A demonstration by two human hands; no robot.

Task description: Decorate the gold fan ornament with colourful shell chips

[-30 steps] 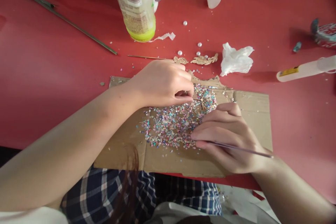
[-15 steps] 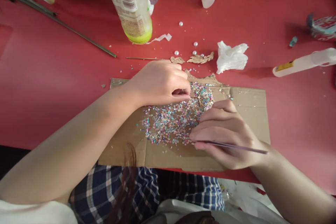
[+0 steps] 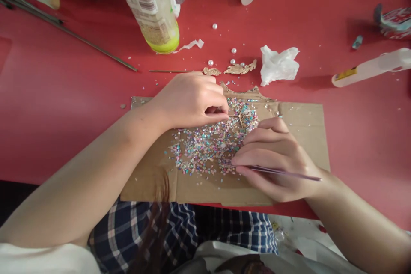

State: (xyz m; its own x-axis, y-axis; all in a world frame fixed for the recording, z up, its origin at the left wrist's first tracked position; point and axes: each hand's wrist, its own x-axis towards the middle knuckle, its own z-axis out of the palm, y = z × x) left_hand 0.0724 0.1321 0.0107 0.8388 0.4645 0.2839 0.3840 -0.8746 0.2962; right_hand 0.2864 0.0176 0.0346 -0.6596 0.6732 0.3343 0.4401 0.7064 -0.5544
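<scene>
My left hand [image 3: 195,98] pinches the thin stem of a gold-coloured metal hairpin. The hairpin's fan-shaped openwork head [image 3: 243,119] rests over the loose chips, some of them turquoise around it. In my right hand [image 3: 279,160] are slim purplish tweezers [image 3: 284,172], their tips down among the small shiny multicoloured chips [image 3: 199,150]. Those chips lie spread across a flat piece of cardboard [image 3: 302,128]. Whether the tweezers grip a chip is too small to tell.
Beyond the cardboard lie gold leaf-shaped pieces [image 3: 240,68], several pearl beads [image 3: 215,26] and a crumpled white tissue [image 3: 278,66]. A tall bottle [image 3: 150,13] stands at the back left, near a long thin rod [image 3: 96,43]. A white tube [image 3: 369,68] lies at right.
The tweezers' tips have opened slightly among the chips, and my right hand has shifted a little. My left hand keeps its pinch on the hairpin. The whole view has shifted slightly.
</scene>
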